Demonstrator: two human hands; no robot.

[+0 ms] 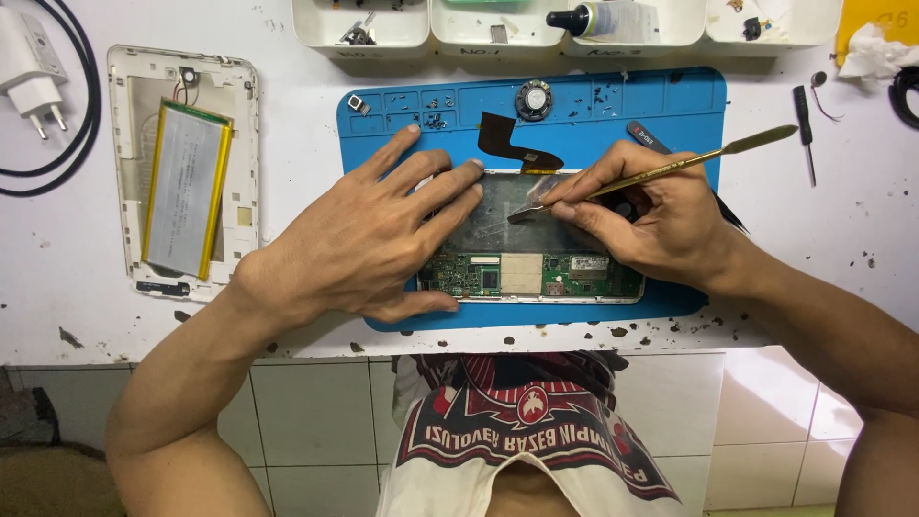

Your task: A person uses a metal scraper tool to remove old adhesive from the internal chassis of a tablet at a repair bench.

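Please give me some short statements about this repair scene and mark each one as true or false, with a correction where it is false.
1. The right hand holds a thin metal tool. True.
2. The left hand rests flat on the opened tablet. True.
3. The tablet lies on a red mat. False: the mat is blue.
4. The back cover with the battery lies right of the mat. False: it lies to the left.
5. A white charger is at the top left. True.

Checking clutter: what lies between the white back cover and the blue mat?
Bare white table separates cover and mat, head view; lower down, the left hand crosses it.
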